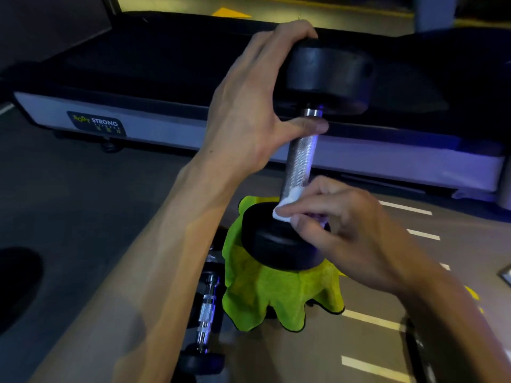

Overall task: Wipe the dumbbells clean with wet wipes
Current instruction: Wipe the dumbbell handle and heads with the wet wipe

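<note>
The grey floor (pixel 83 205) carries a second dumbbell (pixel 206 319) and a treadmill (pixel 166 87).

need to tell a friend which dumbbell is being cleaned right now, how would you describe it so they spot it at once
In front of the long black and grey treadmill, find the bright green cloth draped over something on the floor. The black-ended dumbbell with a knurled metal handle stands upright on it, left hand gripping its top, right hand pressing a white wet wipe at the handle's base. The other dumbbell lies flat, untouched.
</note>
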Action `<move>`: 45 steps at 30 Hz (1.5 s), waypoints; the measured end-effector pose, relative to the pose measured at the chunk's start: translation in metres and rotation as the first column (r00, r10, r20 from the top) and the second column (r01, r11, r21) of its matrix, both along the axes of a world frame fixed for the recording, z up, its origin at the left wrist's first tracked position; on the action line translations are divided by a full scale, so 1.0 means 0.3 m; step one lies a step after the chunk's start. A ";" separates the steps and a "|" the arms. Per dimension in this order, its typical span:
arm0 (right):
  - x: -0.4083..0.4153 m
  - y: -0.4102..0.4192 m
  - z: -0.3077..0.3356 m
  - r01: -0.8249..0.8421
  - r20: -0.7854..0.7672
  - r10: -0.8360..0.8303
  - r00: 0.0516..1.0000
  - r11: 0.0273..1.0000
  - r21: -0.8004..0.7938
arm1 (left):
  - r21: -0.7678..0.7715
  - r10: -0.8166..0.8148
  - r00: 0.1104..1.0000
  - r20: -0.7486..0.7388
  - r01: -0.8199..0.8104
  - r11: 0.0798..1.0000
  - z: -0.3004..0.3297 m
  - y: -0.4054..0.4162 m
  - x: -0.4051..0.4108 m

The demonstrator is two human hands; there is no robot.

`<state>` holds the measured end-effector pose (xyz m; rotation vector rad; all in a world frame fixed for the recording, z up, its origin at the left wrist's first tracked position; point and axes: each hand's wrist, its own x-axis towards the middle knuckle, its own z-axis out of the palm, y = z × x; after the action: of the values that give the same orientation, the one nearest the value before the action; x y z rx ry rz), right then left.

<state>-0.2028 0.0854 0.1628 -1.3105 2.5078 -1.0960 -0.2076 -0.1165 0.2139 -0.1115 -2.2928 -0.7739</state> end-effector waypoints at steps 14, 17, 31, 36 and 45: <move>0.014 -0.082 -0.048 0.252 -0.189 -0.312 0.931 0.925 -0.284 | 0.039 -0.021 1.000 -0.011 0.022 0.999 0.007 0.010 0.031; 0.040 -0.067 -0.059 0.219 -0.201 -0.265 0.943 0.950 -0.223 | 0.039 -0.034 0.999 -0.010 0.034 0.999 0.005 0.009 0.039; 0.056 -0.095 -0.051 0.321 -0.242 -0.406 0.881 0.889 -0.325 | 0.158 -0.142 0.987 0.070 0.130 0.979 0.028 -0.010 0.069; 0.006 -0.150 0.009 0.398 -0.212 -0.580 0.786 0.738 -0.545 | 0.202 -0.149 0.988 0.048 0.137 0.970 0.033 -0.012 0.066; 0.059 -0.089 -0.087 0.315 -0.327 -0.419 0.847 0.891 -0.326 | 0.194 -0.156 0.987 0.025 0.148 0.970 0.024 -0.021 0.061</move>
<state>-0.1851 0.0586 0.1366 -1.2316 3.1045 -1.4043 -0.1894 -0.1229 0.2211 -0.1873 -2.2528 -1.0806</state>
